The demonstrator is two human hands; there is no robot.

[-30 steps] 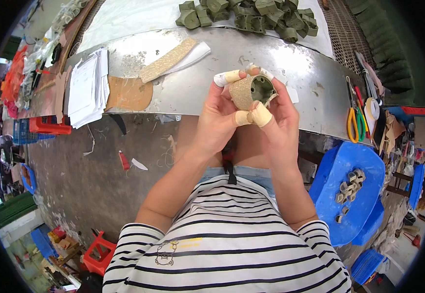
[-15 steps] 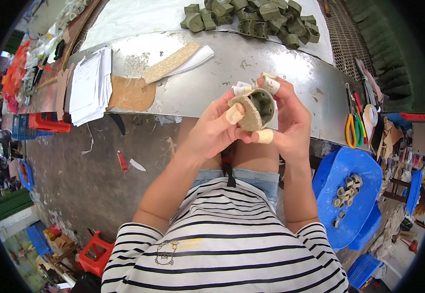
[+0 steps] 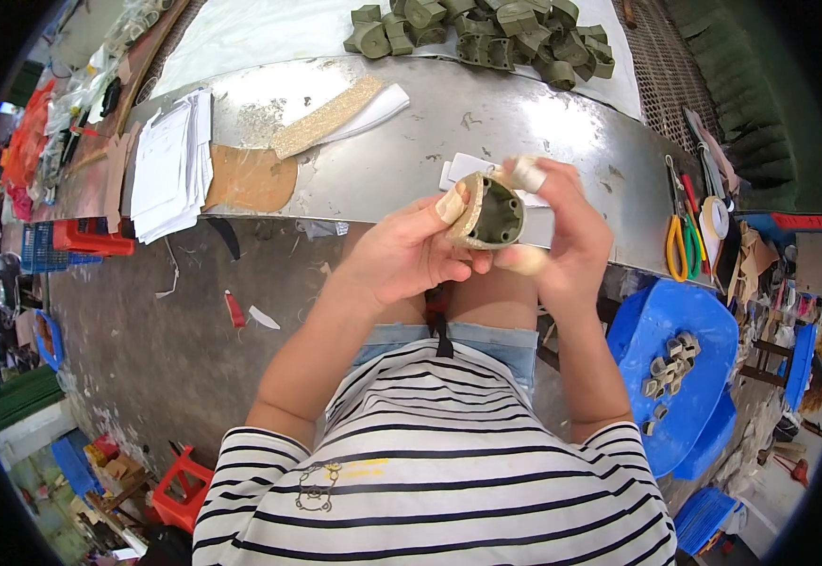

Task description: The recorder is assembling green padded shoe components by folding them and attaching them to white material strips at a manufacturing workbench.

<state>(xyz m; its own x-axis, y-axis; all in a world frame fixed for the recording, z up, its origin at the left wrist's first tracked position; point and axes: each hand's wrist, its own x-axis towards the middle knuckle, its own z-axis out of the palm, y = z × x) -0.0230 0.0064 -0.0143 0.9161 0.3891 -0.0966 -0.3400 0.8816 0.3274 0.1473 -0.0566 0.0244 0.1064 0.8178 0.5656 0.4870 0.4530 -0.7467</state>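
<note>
In my left hand [image 3: 402, 247] is a hollow green plastic shoe heel [image 3: 498, 213], wrapped along its left side in a glittery gold strip [image 3: 468, 203]. The left thumb presses on the strip while fingers support the heel from below; its open cavity, with small round posts, faces up. My right hand [image 3: 567, 226] is at the heel's right side, slightly blurred, thumb and fingers spread apart. Its thumb is close to the lower rim; whether it touches cannot be told. Tape-like wraps cover several fingertips. White flat pieces [image 3: 462, 168] lie on the metal table behind the heel.
Several bare green heels [image 3: 534, 42] are heaped at the table's far side. A gold glitter strip [image 3: 331, 116] and papers [image 3: 173, 170] lie on the left. Scissors [image 3: 677, 247] and tape [image 3: 715, 219] sit at the right edge, above a blue tub [image 3: 633, 363] holding small pieces.
My right hand has moved its fingers off the heel and slightly right. The heel has turned a little, so its cavity shows more fully; my left hand keeps its hold.
</note>
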